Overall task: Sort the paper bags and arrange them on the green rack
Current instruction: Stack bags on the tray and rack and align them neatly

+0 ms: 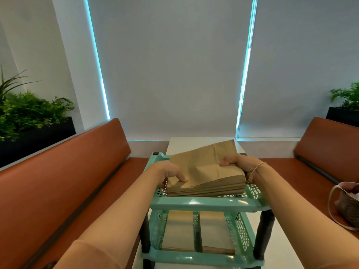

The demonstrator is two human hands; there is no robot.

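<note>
Lower shelf bags (pixel 198 232) sit flat; left hand (pixel 171 172) and right hand (pixel 238 164) grip top bag stack (pixel 206 177) on green rack (pixel 206 203).

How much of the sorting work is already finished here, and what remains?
Done: two flat brown paper bag piles lie side by side on the green plastic rack's lower shelf. In hand: the left hand and right hand hold a thick brown bag stack on the top shelf. Left: squaring it and letting go.

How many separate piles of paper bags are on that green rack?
3. One stack sits on the top shelf, gripped by the left hand and the right hand. Two piles, left and right, lie side by side below. More may be hidden.
</note>
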